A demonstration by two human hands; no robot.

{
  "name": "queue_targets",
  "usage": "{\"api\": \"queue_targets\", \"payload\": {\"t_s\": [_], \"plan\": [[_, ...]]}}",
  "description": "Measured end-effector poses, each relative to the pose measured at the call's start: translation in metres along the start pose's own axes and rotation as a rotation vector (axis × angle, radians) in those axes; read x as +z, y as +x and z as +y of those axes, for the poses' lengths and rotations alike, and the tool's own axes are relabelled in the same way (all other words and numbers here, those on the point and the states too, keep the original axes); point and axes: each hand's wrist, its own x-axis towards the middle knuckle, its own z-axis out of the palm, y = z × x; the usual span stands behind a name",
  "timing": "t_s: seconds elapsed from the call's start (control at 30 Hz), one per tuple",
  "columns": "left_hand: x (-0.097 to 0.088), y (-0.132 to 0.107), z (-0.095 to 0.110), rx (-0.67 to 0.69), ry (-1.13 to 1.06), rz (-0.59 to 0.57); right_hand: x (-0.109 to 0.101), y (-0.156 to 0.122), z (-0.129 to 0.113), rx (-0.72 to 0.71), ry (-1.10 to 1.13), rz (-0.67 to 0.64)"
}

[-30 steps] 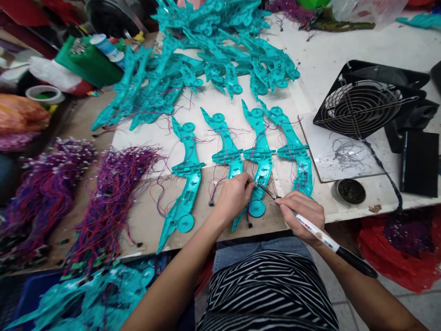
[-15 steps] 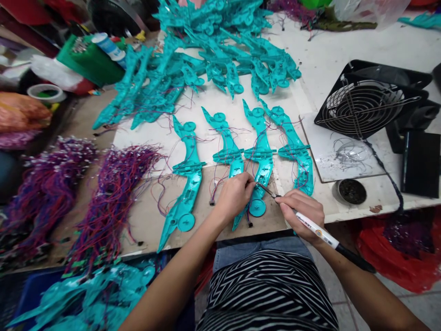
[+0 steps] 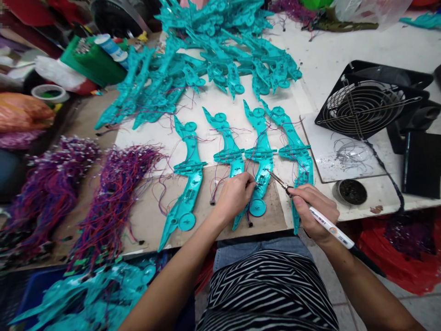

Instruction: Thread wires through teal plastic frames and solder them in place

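Note:
My right hand (image 3: 315, 212) grips a soldering iron (image 3: 333, 228) with a white handle, its metal tip pointing left over a teal plastic shell (image 3: 260, 131). The tip is beside the shell's lower half; whether they touch I cannot tell. At that shell's lower half, my left hand (image 3: 234, 195) is closed in a pinch; what lies between its fingertips is too small to make out. Similar shells with thin red and purple wires lie alongside: one (image 3: 223, 133) to the left, another (image 3: 189, 179) farther left, and one (image 3: 291, 133) to the right, partly behind my right hand.
A black fan (image 3: 365, 99) stands at the right, near a white board (image 3: 327, 161) with loose solder wire and a small round tin (image 3: 350, 192). Wire bundles (image 3: 113, 197) lie at the left. More teal shells (image 3: 213, 50) are piled at the back.
The soldering iron has moved right and slightly up, away from my left fingertips, with my right hand shifting right. My left hand stays in nearly the same place, still pinching.

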Motion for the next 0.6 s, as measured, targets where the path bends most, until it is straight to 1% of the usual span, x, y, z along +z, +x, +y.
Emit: {"api": "queue_targets", "payload": {"t_s": [0.2, 0.27, 0.37, 0.47, 0.6], "plan": [[0.002, -0.004, -0.004, 0.017, -0.112, 0.018, 0.0, 0.0, 0.0, -0.003, 0.0, 0.025], [0.005, -0.01, -0.008, 0.032, -0.184, 0.064, -0.002, 0.0, 0.001, 0.001, 0.006, 0.031], [0.01, -0.02, -0.016, 0.053, -0.261, 0.164, -0.003, -0.001, 0.002, 0.011, 0.005, 0.037], [0.016, -0.024, -0.02, 0.037, -0.247, 0.241, -0.003, -0.001, 0.003, 0.006, 0.01, 0.044], [0.023, -0.017, -0.018, 0.018, -0.191, 0.315, -0.001, 0.0, 0.002, 0.003, 0.02, 0.053]]}}
